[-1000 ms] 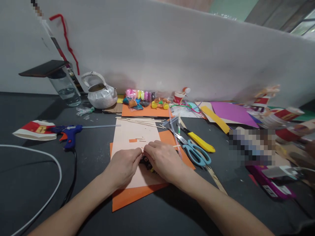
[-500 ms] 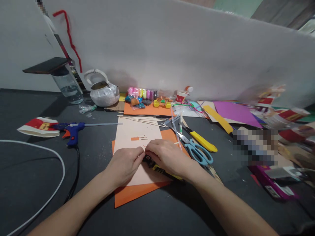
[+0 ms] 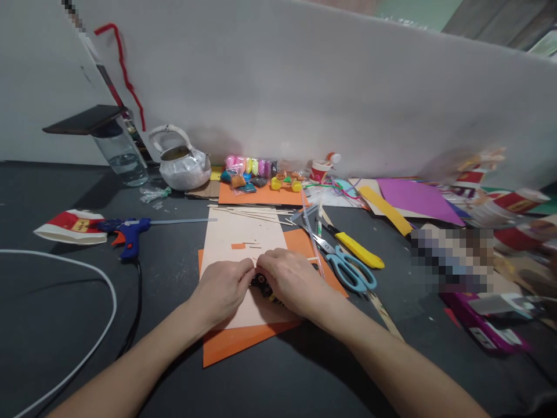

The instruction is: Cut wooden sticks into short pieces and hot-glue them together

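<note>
My right hand (image 3: 289, 281) is closed around black-and-yellow pliers (image 3: 261, 281). Only their dark head with its round pivot and a little yellow show under the fingers. My left hand (image 3: 226, 290) is pinched shut right against the pliers' head, fingertips nearly touching those of the right hand; what it pinches is hidden. Both hands rest over a pale sheet of paper (image 3: 235, 232) lying on orange paper (image 3: 243, 345). Just beyond the fingers are a small orange paper scrap (image 3: 238, 246) and short stick pieces (image 3: 255, 247). Thin wooden sticks (image 3: 252, 213) lie at the sheet's far end.
Scissors (image 3: 350, 270) and a yellow utility knife (image 3: 359, 249) lie right of the sheet. A blue glue gun (image 3: 130, 235) with its cord is at left. Behind stand a silver kettle (image 3: 185, 168), a water bottle (image 3: 124, 162) and bagged coloured clay (image 3: 252, 168).
My right hand and forearm have turned slightly, and the yellow-and-black handle end that showed below the wrist is now hidden. My left hand stays almost in place.
</note>
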The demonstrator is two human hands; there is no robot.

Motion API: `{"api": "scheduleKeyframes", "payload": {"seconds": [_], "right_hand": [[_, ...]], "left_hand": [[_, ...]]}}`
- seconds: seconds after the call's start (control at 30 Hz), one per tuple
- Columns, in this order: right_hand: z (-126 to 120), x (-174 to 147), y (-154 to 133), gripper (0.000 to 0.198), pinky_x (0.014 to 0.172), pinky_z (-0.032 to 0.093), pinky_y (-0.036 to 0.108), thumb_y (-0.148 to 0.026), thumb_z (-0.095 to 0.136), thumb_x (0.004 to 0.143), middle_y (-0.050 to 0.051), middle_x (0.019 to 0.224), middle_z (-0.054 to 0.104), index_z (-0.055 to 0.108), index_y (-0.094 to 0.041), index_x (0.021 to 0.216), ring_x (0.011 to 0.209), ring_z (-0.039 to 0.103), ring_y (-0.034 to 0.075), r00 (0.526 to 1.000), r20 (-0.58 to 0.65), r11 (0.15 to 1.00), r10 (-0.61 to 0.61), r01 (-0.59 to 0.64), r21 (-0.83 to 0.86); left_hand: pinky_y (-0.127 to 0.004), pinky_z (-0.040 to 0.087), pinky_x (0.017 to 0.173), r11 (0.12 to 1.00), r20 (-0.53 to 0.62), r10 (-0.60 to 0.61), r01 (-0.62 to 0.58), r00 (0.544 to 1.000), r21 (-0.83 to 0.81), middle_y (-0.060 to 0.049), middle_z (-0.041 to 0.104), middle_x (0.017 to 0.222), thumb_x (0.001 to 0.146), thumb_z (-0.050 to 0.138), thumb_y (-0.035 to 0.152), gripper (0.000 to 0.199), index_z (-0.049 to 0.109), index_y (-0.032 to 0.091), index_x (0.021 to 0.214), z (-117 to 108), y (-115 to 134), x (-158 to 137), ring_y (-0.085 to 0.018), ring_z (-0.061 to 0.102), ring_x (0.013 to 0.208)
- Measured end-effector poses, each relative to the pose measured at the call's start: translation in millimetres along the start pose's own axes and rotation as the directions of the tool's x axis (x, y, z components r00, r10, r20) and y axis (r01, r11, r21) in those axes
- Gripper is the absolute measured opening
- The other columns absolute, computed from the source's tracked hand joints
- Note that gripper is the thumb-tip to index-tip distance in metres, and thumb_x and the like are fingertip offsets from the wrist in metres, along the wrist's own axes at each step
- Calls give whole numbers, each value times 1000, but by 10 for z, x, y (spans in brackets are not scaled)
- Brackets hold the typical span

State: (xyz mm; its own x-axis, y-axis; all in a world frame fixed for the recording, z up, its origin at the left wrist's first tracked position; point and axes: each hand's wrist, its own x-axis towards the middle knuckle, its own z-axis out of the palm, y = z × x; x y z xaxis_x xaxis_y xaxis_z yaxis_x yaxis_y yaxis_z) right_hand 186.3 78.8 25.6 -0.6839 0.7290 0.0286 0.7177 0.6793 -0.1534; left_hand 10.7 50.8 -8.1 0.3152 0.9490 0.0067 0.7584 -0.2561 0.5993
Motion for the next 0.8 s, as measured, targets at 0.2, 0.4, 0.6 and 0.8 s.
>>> {"api": "scheduleKeyframes", "payload": {"seconds": [0.2,0.4,0.6,0.8], "right_hand": [[-136,29,92,15,81,43,31,-19,51,98,10,100,69,66,-17,100,94,61,21,993,-116,999,-28,30,16],[-264,-167,132,16,75,46,36,-29,59,94,13,93,66,65,-15,95,85,62,26,992,-86,993,94,-99,-61],[-76,-362,141,39,72,47,38,-30,87,63,12,90,67,66,-14,92,82,63,29,988,131,990,88,-73,-119],[-48,-418,151,22,74,46,37,-28,67,77,12,94,62,62,-15,94,87,58,27,991,118,994,69,-59,-87]], "left_hand": [[-29,30,63,971,-33,-54,45,998,-234,-1,58,68,99,38,33,30,54,21,76,-36,11,-43,-19,52,65],[-23,31,51,777,-38,-154,97,987,-623,5,41,62,99,35,42,30,51,21,85,-11,7,-18,-13,41,55],[-21,21,44,573,-27,-186,86,982,-815,9,30,56,97,39,41,28,51,19,86,-47,36,12,-9,24,45],[-22,22,48,542,-122,-193,2,973,-841,8,36,57,97,45,39,25,55,17,90,-114,95,-35,-9,29,50]]}}
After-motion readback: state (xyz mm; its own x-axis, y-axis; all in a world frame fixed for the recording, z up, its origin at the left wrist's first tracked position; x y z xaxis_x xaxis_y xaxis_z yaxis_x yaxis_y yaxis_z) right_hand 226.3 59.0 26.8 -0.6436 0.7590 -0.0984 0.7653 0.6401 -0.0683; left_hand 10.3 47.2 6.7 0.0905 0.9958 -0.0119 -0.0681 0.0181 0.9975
